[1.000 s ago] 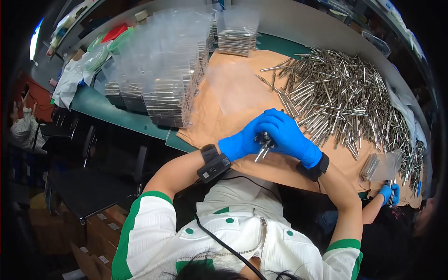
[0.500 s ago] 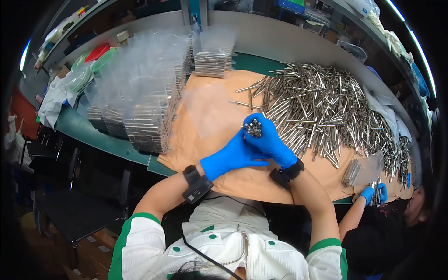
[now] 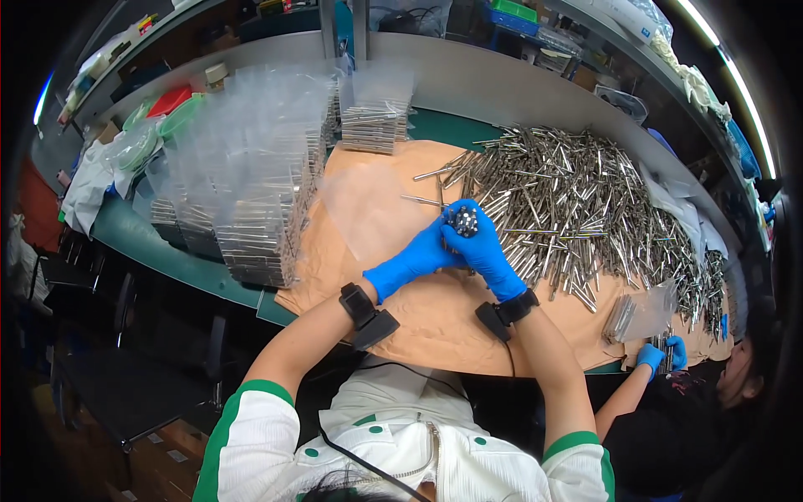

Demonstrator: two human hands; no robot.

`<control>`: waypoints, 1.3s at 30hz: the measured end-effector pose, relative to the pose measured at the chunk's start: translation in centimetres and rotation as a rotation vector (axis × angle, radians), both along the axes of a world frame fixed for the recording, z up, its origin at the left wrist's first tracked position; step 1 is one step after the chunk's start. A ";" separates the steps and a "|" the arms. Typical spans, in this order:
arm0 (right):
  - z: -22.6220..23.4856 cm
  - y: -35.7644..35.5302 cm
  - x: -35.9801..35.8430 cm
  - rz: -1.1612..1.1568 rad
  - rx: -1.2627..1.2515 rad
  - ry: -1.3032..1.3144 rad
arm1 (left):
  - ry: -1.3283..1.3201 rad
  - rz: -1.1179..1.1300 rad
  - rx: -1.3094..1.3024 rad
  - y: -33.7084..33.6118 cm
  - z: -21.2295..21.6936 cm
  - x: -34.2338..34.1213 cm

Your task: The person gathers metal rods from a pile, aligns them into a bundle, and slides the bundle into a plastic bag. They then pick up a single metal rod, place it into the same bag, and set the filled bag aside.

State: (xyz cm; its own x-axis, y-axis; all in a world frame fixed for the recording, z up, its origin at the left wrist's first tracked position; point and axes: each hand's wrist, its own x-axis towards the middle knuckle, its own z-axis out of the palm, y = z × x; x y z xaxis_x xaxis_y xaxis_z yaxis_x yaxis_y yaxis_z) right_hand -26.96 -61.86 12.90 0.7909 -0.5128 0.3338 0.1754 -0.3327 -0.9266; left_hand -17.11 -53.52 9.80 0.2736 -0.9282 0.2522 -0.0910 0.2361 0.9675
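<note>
A bundle of slim metal rods (image 3: 462, 222) stands on end between my hands, its shiny round tips facing up. My right hand (image 3: 485, 251), in a blue glove, wraps around it from the right. From the left, my blue-gloved left hand (image 3: 422, 251) presses against the same bundle, its fingers partly hidden behind the right hand. Just left of the hands lies a flat clear plastic bag (image 3: 364, 209). To the right, a large heap of loose metal rods (image 3: 569, 201) spreads over brown paper (image 3: 410, 326).
Rows of rod-filled plastic bags (image 3: 259, 209) stand at the left, with another bagged stack (image 3: 372, 125) at the back. At the right, a co-worker's gloved hands (image 3: 661, 356) hold rods beside a bagged bundle (image 3: 623, 318). A grey panel (image 3: 502, 75) borders the back.
My left hand's fingers, stretched out below the bundle before, have drawn up and closed in against it. The bundle's tips have turned more toward the view.
</note>
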 end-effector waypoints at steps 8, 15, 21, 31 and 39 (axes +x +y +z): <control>1.0 -1.5 1.2 0.018 0.109 -0.111 | -0.183 -0.147 0.115 -3.7 -1.5 1.9; 3.8 1.5 0.4 -0.026 0.274 -0.096 | 0.050 -0.059 0.037 0.1 0.9 0.3; 0.9 1.4 -0.7 0.084 0.152 -0.062 | 0.125 -0.120 0.231 2.0 1.0 0.1; 1.2 1.6 -1.4 0.248 0.105 -0.066 | 0.248 -0.175 0.260 3.1 1.2 -0.6; 1.0 1.4 -1.7 0.340 0.294 0.107 | 0.203 -0.102 0.261 3.7 1.4 -0.5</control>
State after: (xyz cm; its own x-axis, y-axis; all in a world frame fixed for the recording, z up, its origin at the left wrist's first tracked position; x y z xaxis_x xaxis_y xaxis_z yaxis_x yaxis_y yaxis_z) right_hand -28.70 -60.43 13.90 0.9526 -0.2792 0.1205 0.1276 0.0073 -0.9918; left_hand -17.65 -49.83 11.24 0.1968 -0.9793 -0.0474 0.1205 -0.0239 0.9924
